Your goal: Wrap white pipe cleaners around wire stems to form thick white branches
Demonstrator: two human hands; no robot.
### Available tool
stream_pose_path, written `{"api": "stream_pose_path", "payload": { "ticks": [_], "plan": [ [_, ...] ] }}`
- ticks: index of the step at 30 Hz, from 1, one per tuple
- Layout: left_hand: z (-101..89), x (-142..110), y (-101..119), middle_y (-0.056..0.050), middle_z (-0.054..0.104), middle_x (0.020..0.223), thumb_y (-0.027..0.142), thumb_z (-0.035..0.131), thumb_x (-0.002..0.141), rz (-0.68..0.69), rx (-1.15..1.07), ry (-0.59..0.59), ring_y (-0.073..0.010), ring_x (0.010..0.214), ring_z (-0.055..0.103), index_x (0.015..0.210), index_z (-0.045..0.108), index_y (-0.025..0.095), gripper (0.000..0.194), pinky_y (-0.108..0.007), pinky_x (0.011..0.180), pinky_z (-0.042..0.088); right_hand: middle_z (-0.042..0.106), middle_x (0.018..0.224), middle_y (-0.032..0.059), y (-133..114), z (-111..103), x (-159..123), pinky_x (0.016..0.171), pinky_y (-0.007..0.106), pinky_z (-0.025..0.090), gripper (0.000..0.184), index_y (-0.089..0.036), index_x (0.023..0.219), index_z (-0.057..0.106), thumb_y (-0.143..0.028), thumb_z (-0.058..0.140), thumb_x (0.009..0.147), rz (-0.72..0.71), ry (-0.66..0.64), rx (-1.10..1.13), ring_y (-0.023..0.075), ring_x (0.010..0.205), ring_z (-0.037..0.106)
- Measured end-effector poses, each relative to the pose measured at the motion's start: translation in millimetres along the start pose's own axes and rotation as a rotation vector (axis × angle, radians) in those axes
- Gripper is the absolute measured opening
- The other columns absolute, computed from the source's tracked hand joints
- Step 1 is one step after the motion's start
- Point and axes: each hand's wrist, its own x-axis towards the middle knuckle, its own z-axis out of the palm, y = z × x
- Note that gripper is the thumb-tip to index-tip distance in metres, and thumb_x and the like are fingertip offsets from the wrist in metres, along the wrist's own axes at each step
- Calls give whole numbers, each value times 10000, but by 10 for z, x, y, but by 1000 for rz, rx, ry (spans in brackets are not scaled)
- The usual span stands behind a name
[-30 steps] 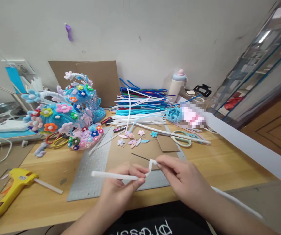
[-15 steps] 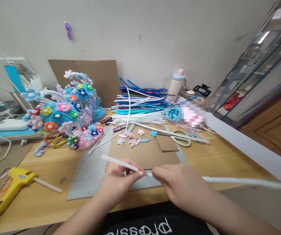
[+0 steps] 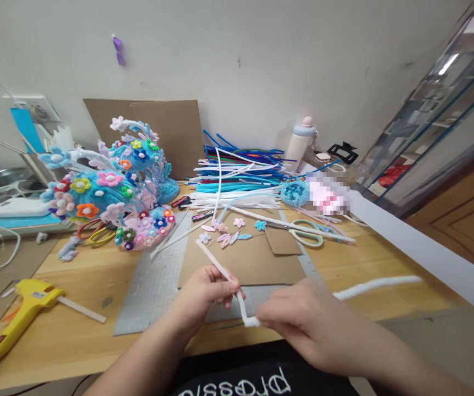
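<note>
Left hand [image 3: 216, 289] pinches a white fuzzy stem [image 3: 213, 257] between thumb and fingers, one end slanting up over a cardboard sheet [image 3: 257, 264]; below this grip the stem bends sharply and enters the curled, blurred right hand [image 3: 303, 319], all above the near edge of the table [image 3: 372, 258]. Another white length [image 3: 379, 286] emerges past that hand; its join is hidden. Small flowers [image 3: 239, 223] lie farther in, beside scissors [image 3: 288, 227], with stacked coloured stems [image 3: 237, 188] behind and a yellow glue gun [image 3: 34, 297] far left.
</note>
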Motion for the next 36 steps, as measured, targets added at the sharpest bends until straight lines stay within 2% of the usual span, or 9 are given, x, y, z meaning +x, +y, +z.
{"api": "stream_pose_path", "payload": {
  "ticks": [5, 10, 15, 20, 23, 26, 29, 33, 36],
  "plan": [
    [151, -195, 165, -50, 700, 639, 293, 730, 661, 162, 284, 173, -128, 542, 555, 646, 656, 147, 164, -227, 499, 380, 595, 656, -17, 56, 99, 58, 531, 245, 260, 188, -201, 726, 563, -82, 453, 821, 216, 105, -80, 126, 600, 531],
    [183, -347, 160, -83, 735, 808, 255, 693, 733, 308, 347, 117, -198, 819, 660, 705, 680, 165, 95, -265, 669, 461, 612, 734, -5, 96, 158, 77, 603, 253, 346, 210, -227, 893, 601, -197, 396, 927, 273, 304, 135, 144, 694, 554],
    [96, -227, 34, -30, 687, 594, 280, 716, 685, 135, 72, 97, -99, 464, 528, 654, 580, 160, 184, -206, 461, 348, 607, 738, -1, 65, 85, 15, 603, 237, 368, 220, -210, 885, 594, -229, 383, 941, 164, 333, 315, 127, 671, 547],
    [1, -48, 6, -8, 649, 523, 293, 718, 662, 4, -26, 58, -66, 407, 434, 639, 566, 152, 209, -194, 449, 279, 558, 635, -22, 40, 3, -11, 511, 254, 230, 215, -198, 714, 563, -91, 431, 845, -27, 40, -23, 107, 575, 483],
    [11, -41, 58, -18, 660, 581, 247, 743, 632, 133, 137, 143, -110, 532, 530, 604, 625, 149, 155, -229, 545, 381, 575, 646, -23, 81, 55, 31, 500, 267, 172, 165, -194, 687, 537, -67, 474, 772, 47, 16, -198, 111, 558, 490],
    [86, -119, 102, -31, 684, 666, 207, 738, 641, 280, 217, 164, -161, 676, 609, 602, 679, 167, 81, -277, 656, 448, 597, 660, -17, 120, 124, 79, 514, 252, 216, 161, -199, 710, 550, -58, 482, 748, 188, 50, -212, 127, 584, 531],
    [163, -215, 121, -56, 721, 727, 190, 736, 647, 279, 243, 156, -189, 722, 647, 634, 713, 182, 28, -302, 681, 476, 620, 695, -8, 129, 154, 93, 551, 241, 301, 195, -213, 777, 586, -86, 445, 820, 282, 170, -95, 144, 657, 572],
    [171, -249, 107, -53, 729, 730, 192, 749, 632, 227, 194, 153, -176, 719, 646, 623, 706, 183, 46, -279, 659, 469, 642, 746, 8, 123, 154, 67, 598, 253, 380, 220, -226, 864, 614, -171, 405, 903, 270, 347, 90, 154, 701, 584],
    [121, -200, 54, -35, 705, 671, 246, 764, 623, 176, 43, 110, -127, 607, 589, 624, 669, 164, 126, -237, 574, 424, 658, 801, 23, 110, 139, 39, 625, 259, 413, 231, -220, 888, 626, -237, 400, 932, 213, 377, 246, 153, 726, 592]
  ]
}}
